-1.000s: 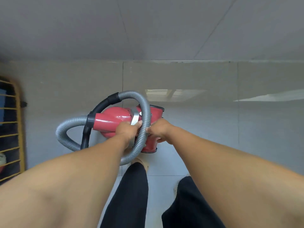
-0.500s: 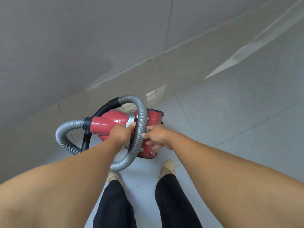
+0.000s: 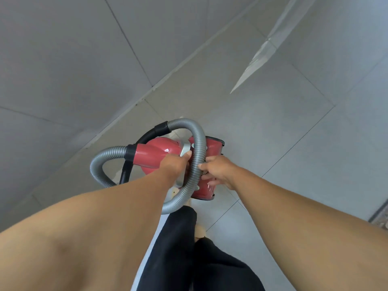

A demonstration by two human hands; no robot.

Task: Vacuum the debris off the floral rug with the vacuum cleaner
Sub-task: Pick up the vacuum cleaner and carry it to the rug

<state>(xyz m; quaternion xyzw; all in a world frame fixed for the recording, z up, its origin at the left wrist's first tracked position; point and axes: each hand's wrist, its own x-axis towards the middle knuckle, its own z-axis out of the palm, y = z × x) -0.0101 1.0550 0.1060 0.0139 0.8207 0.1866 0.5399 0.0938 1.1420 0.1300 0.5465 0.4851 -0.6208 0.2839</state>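
Observation:
A red canister vacuum cleaner hangs above the tiled floor in front of me. Its grey ribbed hose loops over the body, and a black tube curves behind it. My left hand grips the vacuum's silver handle at the top. My right hand holds the hose against the red body, fingers curled around it. A patterned corner of the rug shows at the right edge.
Grey floor tiles spread to the right and ahead. A grey tiled wall rises at the upper left. My black-trousered legs and a foot are below the vacuum.
The view has swung to the right, away from the wall and the wooden rack at the left. Both hands keep their hold on the vacuum, and my legs have stepped.

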